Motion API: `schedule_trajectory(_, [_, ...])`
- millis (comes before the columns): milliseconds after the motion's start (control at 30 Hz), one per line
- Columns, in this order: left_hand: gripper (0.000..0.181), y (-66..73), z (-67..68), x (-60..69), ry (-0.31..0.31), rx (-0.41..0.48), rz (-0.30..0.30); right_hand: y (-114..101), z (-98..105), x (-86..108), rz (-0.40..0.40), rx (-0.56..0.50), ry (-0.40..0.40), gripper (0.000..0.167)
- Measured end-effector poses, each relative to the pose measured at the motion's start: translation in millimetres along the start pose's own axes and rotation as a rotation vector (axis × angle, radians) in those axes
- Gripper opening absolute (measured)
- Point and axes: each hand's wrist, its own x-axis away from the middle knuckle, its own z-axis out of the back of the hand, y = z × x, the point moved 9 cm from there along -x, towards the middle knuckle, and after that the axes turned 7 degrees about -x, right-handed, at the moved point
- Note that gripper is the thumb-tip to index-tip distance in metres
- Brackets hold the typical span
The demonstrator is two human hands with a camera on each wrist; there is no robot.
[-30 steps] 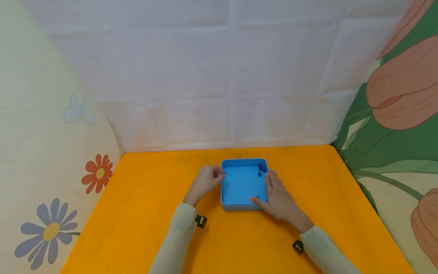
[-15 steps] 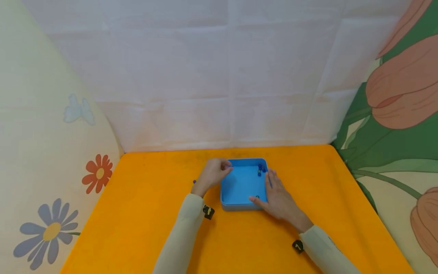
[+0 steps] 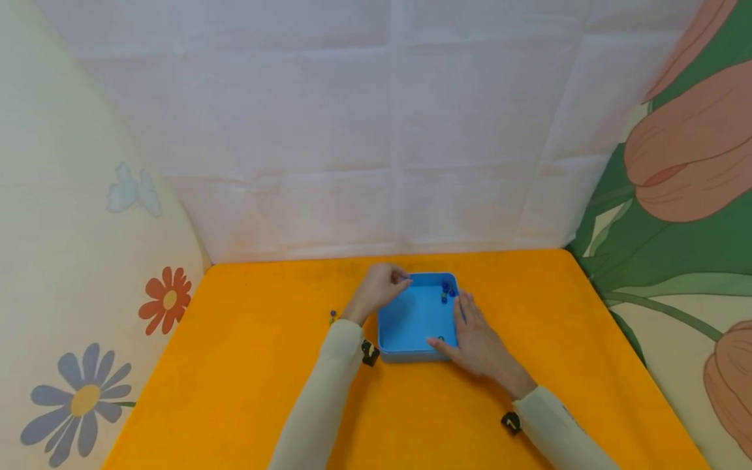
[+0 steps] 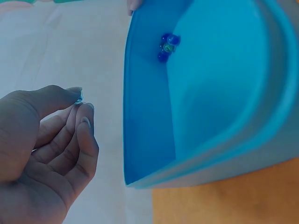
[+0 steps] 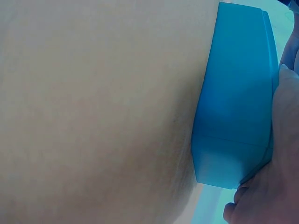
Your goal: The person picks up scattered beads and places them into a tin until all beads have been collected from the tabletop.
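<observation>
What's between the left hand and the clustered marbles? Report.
In the head view, between the left hand and clustered marbles: only the bare inside of the blue box.

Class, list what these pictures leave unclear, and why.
Left wrist view: shape of the small clear piece, partly covered by the left hand.
Head view: details of the little pieces beside the left sleeve, too small.
Right wrist view: part of the right hand, cut off by the edges.
</observation>
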Motion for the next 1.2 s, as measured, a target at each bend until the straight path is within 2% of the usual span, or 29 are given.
schedule_trajectory(333, [0.024,-0.3,-3.3,-10.5,-0.004,0.008,-0.013,1.1,-1.2,-0.6,-0.002,-0.013,-0.004,0.115])
schedule_trajectory(533, [0.022,0.3,-9.5,-17.3,-0.029,-0.006,-0.024,0.8,-1.7,-0.8,0.006,-0.02,-0.001,0.115])
schedule_trajectory(900, [0.023,13.2,-18.5,-31.2,-0.022,-0.011,-0.076,0.1,-0.1,-0.6,0.005,-0.004,0.017,0.115])
schedule_trajectory(1200, [0.023,11.9,-28.3,-37.0,-0.046,-0.006,-0.056,2.2,-1.0,-1.0,0.013,-0.006,0.025,0.115])
